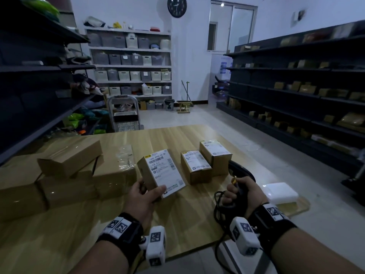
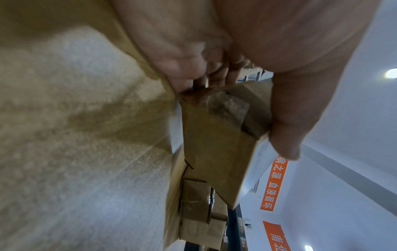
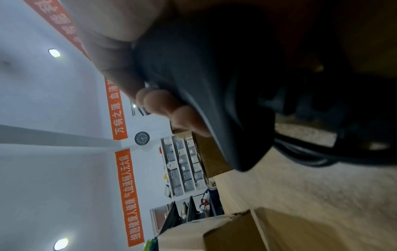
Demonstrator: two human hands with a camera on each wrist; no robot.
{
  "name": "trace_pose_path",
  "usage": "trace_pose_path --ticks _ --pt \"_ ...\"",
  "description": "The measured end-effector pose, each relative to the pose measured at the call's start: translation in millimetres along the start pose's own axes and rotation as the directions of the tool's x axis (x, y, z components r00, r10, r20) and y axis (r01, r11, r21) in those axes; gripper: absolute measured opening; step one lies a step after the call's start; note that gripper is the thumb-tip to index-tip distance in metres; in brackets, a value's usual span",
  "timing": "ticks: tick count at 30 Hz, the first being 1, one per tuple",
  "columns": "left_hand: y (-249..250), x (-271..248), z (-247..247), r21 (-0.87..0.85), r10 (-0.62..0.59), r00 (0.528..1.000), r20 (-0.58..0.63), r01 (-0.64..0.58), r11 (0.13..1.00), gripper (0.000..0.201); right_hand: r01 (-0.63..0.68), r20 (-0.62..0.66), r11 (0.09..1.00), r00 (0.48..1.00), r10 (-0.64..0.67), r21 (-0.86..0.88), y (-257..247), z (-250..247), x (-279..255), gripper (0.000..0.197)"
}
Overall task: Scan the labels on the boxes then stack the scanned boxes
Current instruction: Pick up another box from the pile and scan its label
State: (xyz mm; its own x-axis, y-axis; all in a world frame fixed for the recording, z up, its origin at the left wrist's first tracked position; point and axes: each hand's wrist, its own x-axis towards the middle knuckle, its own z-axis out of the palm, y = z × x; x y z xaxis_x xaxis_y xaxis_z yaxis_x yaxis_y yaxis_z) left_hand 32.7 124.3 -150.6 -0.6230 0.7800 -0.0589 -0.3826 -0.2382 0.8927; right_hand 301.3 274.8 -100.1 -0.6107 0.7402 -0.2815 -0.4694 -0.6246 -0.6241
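My left hand [image 1: 145, 196] grips a small brown box [image 1: 161, 172] tilted above the wooden table [image 1: 177, 220], its white label facing up toward me. The left wrist view shows the same box [image 2: 214, 152] from below, with my thumb on the label edge and my fingers behind it. My right hand [image 1: 240, 192] is wrapped round the grip of a black handheld scanner [image 1: 238, 171] to the right of that box; in the right wrist view the scanner [image 3: 214, 88] fills the centre. Two more labelled boxes [image 1: 195, 166] [image 1: 215, 155] stand side by side beyond.
A heap of larger taped cartons [image 1: 69, 169] covers the table's left side. A white plastic box [image 1: 281, 192] sits at the right corner, and the scanner's black cable [image 1: 218, 206] loops near my right wrist. Dark shelving [image 1: 306, 95] lines both sides of the room.
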Motion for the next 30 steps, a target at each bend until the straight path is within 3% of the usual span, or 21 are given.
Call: trace_pose_path --ticks 2,4,6,9,10,13,17,22,26,30 --pt "-1.3 0.4 0.2 -0.009 0.005 1.0 0.01 -0.005 1.0 0.129 0.004 0.037 0.999 0.999 -0.005 0.035 0.9 -7.7 5.7 0.019" --pt "-0.6 0.6 -1.5 -0.009 0.014 1.0 0.018 -0.014 1.0 0.134 -0.011 0.073 0.999 0.997 0.008 0.046 2.1 -10.4 11.1 0.016" --pt "1.7 -2.4 -0.4 0.001 0.006 1.0 0.03 -0.006 1.0 0.124 -0.025 0.099 0.998 0.995 0.019 0.057 1.6 -12.2 14.8 0.017" --pt "4.4 -6.8 2.2 -0.041 -0.013 0.998 0.055 0.016 0.999 0.085 -0.049 0.123 0.994 0.992 0.037 0.099 -0.2 -17.6 19.6 0.019" --pt "4.7 -7.9 2.9 -0.057 -0.016 0.998 0.062 0.02 0.998 0.083 -0.058 0.134 0.993 0.99 0.044 0.106 -0.4 -19.2 20.9 0.02" --pt "5.7 -12.0 7.8 -0.068 -0.025 0.998 0.057 0.029 0.997 0.106 -0.08 0.13 0.99 0.989 0.064 0.118 1.7 -22.6 27.6 0.023" --pt "9.4 -12.5 12.6 -0.106 -0.053 0.998 0.021 0.055 0.993 0.064 -0.108 0.094 0.985 0.991 0.096 0.136 2.5 -23.5 34.6 0.027" --pt "25.6 -3.9 34.7 -0.179 -0.171 0.985 0.034 0.174 0.968 0.057 -0.11 0.069 0.983 0.993 0.1 0.147 5.2 -24.3 36.8 0.027" --pt "41.5 16.6 77.4 -0.037 -0.126 0.992 0.018 0.126 0.991 0.033 -0.11 0.074 0.981 0.992 0.099 0.159 5.3 -24.0 34.8 0.025" --pt "47.9 52.5 104.4 0.088 -0.128 0.99 -0.052 0.132 0.987 0.04 -0.125 0.089 0.98 0.99 0.112 0.153 5.1 -23.4 32.7 0.03"
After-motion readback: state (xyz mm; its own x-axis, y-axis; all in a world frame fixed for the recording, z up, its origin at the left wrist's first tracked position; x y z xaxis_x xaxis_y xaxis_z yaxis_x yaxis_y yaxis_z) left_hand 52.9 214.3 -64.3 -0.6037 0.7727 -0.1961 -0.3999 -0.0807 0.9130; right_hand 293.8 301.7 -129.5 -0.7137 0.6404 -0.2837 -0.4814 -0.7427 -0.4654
